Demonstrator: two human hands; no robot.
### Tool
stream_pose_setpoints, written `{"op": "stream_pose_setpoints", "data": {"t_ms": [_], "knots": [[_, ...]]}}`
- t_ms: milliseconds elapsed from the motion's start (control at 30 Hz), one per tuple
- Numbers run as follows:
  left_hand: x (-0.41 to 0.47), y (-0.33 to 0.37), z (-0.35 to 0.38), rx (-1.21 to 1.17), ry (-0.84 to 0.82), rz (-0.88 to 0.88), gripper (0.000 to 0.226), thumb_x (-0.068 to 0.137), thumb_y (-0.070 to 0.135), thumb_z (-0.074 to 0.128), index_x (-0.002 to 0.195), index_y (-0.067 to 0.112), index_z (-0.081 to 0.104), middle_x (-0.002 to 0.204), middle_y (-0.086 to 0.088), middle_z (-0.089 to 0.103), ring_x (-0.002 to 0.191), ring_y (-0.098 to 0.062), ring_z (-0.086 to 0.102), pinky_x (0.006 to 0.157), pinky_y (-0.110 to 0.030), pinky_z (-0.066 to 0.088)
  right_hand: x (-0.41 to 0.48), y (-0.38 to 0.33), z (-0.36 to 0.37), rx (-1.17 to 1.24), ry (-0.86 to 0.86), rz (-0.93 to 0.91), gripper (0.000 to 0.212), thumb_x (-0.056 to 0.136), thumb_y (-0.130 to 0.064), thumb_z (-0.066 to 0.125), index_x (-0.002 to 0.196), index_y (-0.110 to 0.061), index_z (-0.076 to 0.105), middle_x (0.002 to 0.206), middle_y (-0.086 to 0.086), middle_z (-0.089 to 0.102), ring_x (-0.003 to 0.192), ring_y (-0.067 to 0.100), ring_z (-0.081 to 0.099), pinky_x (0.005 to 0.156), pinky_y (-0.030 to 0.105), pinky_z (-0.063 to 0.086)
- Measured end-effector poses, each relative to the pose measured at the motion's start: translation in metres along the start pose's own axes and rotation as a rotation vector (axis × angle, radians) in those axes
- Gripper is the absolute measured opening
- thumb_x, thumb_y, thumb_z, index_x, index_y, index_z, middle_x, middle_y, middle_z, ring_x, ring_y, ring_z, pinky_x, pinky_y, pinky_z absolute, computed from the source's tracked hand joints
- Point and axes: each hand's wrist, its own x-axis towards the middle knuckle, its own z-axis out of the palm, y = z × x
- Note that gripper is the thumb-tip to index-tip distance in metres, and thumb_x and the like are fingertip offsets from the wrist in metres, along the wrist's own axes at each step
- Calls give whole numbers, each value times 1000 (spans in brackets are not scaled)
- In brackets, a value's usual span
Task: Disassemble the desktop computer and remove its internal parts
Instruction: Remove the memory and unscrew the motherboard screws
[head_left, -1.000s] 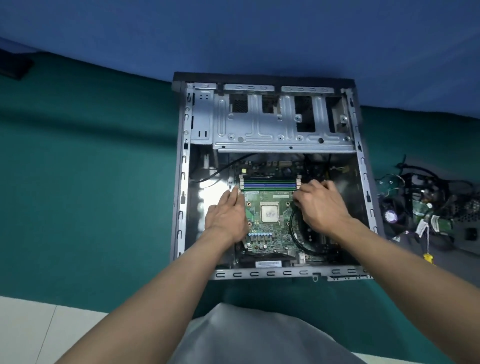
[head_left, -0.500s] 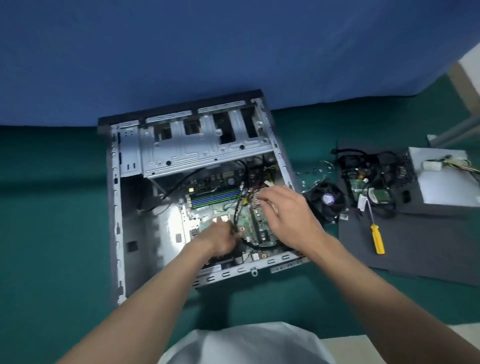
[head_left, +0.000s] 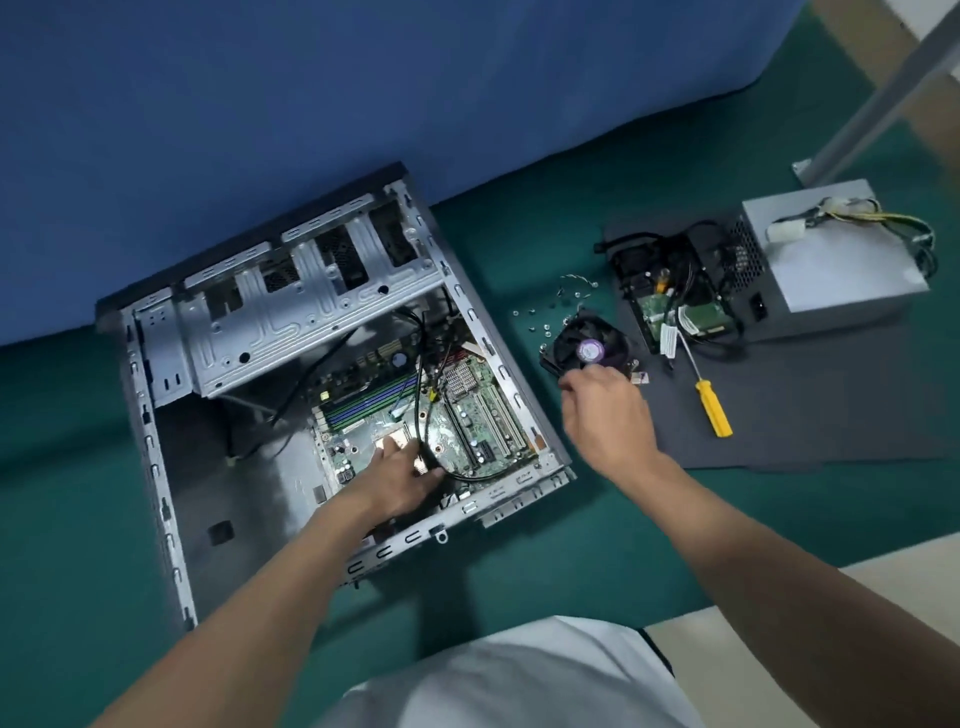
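**Right hand goes out of the case; the board is still inside**

The computer case (head_left: 208, 493) lies open on its side on the green cloth (head_left: 571, 571), left of the middle. The motherboard (head_left: 467, 415) still sits in its near right corner, with black cables (head_left: 418, 384) running over it. The left hand (head_left: 400, 478) rests on the near edge of the board, just beside one cable. Whether its fingers grip that cable or only press the board, I cannot tell.

The right hand (head_left: 605, 410) is now outside the case, over the dark mat (head_left: 831, 415), just on the near side of the cooler fan (head_left: 582, 348). Its fingers are curled down with the tips close together, as around something small, but I cannot see what.

Half a second ago this hand was inside the case, over the right part of the board. One second ago both hands were on the board, one on each side of the socket. So I judge it carries a small piece, perhaps a screw, toward the loose screws (head_left: 545, 327) beyond the fan, which means the board is being freed but not yet lifted.

Farther right lie the screwdriver (head_left: 714, 408), the hard drive (head_left: 675, 312) and the power supply (head_left: 841, 260).
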Motion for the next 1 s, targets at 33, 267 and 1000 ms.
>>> {"op": "stream_pose_setpoints", "data": {"t_ms": [33, 267, 1000], "knots": [[1, -2, 0, 2, 2, 1, 72, 98, 52, 38, 155, 19, 8, 161, -12, 1, 146, -35, 14, 117, -55, 18, -3, -3, 2, -51, -41, -37, 13, 81, 3, 61, 92, -3, 65, 88, 12, 64, 78, 32, 62, 63, 40, 52], [7, -9, 4, -12, 9, -19, 71, 98, 52, 40, 154, 21, 11, 161, -10, -1, 147, -32, 11, 117, -54, 16, -17, 13, 19, -98, -340, -10, 29, 70, 10, 62, 87, -9, 49, 92, 12, 57, 84, 37, 63, 68, 40, 51], [-10, -16, -5, -72, 83, 59, 61, 99, 47, 43, 150, 18, 25, 155, -10, 30, 133, -30, 42, 110, -43, 34, -25, -10, -26, 242, -147, 203, 12, 101, -14, 41, 108, -8, 49, 103, 8, 56, 90, 25, 55, 77, 40, 47]]}}
